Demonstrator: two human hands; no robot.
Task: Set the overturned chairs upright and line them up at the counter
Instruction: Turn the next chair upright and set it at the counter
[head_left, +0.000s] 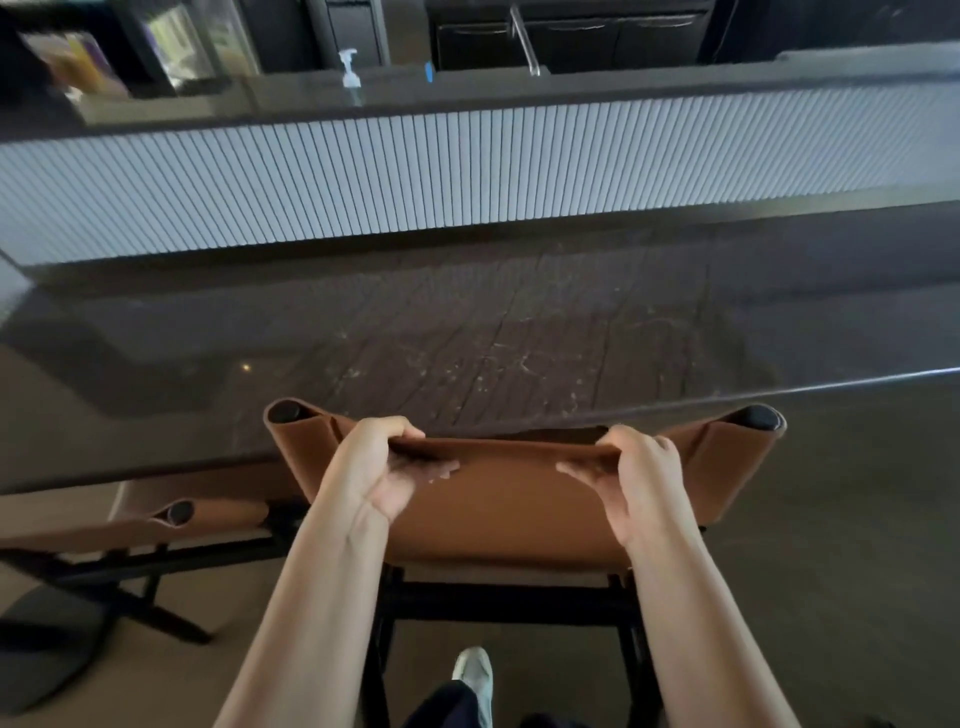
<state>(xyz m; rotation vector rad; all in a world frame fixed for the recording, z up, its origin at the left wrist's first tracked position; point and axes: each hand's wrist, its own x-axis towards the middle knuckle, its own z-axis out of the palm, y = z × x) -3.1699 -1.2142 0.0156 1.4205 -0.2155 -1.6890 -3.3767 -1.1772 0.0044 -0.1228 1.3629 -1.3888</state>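
Note:
A chair with a brown fabric backrest (519, 514) and a black frame stands upright right in front of me, its back at the near edge of the dark glossy counter (467, 322). My left hand (374, 467) grips the top edge of the backrest left of centre. My right hand (634, 473) grips the same edge right of centre. A second brown chair (208, 514) stands upright to the left, tucked under the counter edge, only partly in view.
Behind the counter rises a ribbed white panel (467, 166) with a higher shelf carrying a soap pump bottle (350, 73) and a tap (524, 41). My foot in a white shoe (475, 675) is under the chair. Tan floor lies to the right.

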